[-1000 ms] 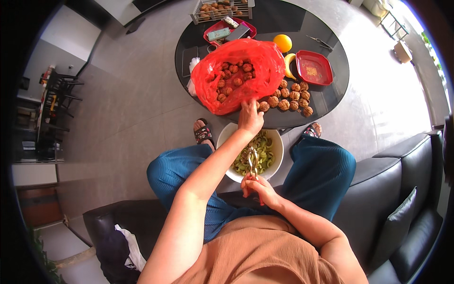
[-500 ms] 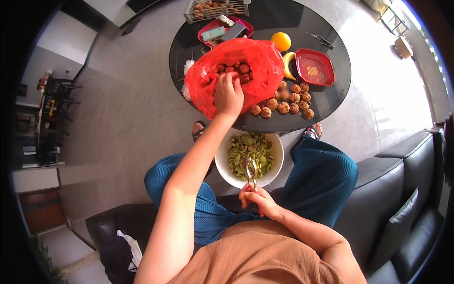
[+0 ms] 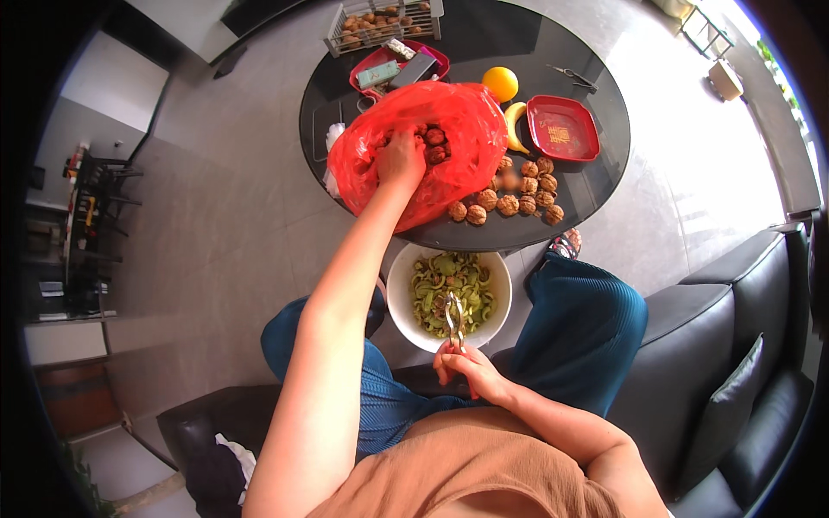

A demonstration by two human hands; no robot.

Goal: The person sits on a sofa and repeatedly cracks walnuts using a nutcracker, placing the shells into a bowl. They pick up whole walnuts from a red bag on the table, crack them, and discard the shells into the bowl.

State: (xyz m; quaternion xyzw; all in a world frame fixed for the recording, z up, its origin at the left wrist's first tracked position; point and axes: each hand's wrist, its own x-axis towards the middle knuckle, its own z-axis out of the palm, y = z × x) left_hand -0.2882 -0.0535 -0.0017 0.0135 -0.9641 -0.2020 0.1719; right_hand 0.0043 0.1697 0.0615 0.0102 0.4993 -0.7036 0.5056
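Observation:
My left hand (image 3: 402, 161) reaches into an open red plastic bag (image 3: 466, 129) on the table, among dark brown walnuts (image 3: 436, 138). Its fingertips are sunk in the bag, so whether they grip anything is hidden. Low over my lap, my right hand (image 3: 471, 367) is closed around the handles of a metal plier-like nutcracker (image 3: 455, 315). The tool's jaws point away from me, over a white bowl (image 3: 399, 298) holding green curled peels and scraps (image 3: 449, 285). Lighter brown walnuts (image 3: 508, 205) lie loose on the table, to the right of the bag.
The dark oval table (image 3: 587, 186) also carries a red square dish (image 3: 563, 128), a banana (image 3: 515, 128), an orange (image 3: 500, 84), scissors (image 3: 574, 78), a red tray of small items (image 3: 439, 65) and a rack of walnuts (image 3: 380, 24). A black sofa (image 3: 717, 345) stands at right.
My left hand has gone deeper into the red bag and its fingers are now out of sight. My right hand still holds the nutcracker over the bowl. The whole view has shifted slightly.

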